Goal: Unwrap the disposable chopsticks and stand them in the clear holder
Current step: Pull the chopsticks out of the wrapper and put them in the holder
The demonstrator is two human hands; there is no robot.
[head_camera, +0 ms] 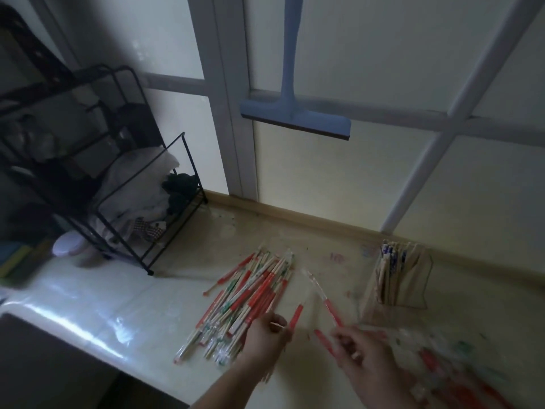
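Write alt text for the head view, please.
A person's left hand and blurred right hand handle red-tipped wrappers beside a pile of wrapped chopsticks on a pale counter. A clear holder of unwrapped chopsticks stands at right; a blue squeegee hangs above.

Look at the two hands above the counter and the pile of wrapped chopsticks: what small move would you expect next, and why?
Probably the right hand pulls its red-and-clear wrapper away. The left hand pinches what looks like a bare stick beside a red wrapper end, so an unwrapping seems under way, though blur hides the exact grip. The clear holder already has sticks standing in it, and the wrapped pile remains.
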